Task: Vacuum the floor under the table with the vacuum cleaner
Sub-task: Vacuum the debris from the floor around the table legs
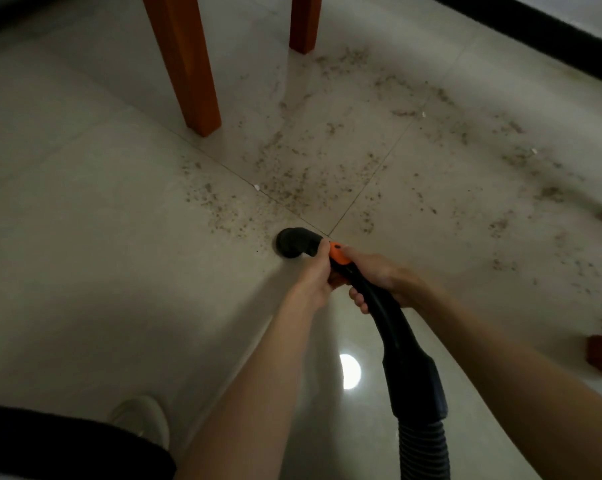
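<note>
the black plastic vacuum cleaner wand with its orange collar [339, 253] lies near the centre of the frame, its long axis running on a diagonal from the lower right up toward the centre left. its black ribbed hose [426, 452] leaves the bottom edge of the frame right of centre, joins a smooth black cuff, then a curved black tube that rises to the orange collar. beyond the collar the round black nozzle end [292, 244] points to the upper left and down at the pale glossy tiled floor [85, 237], its mouth at or just above the tile; contact cannot be told.

the left hand [315, 275] is wrapped round the wand just behind the nozzle, fingers curled over the near edge of the orange collar. the right hand [372, 275] grasps the curved tube just below the collar, thumb lying along the orange part and fingertips showing beneath the tube. the two hands sit just beside each other.

brown crumbly dirt [292, 188] is scattered over the tiles from just above the nozzle across the centre and out to the right edge. two orange-brown wooden table legs [188, 71] stand in the upper part of the frame. a pale shoe [143, 420] shows in the lower left, and a round bright reflection [350, 371] lies on the floor between the forearms.
</note>
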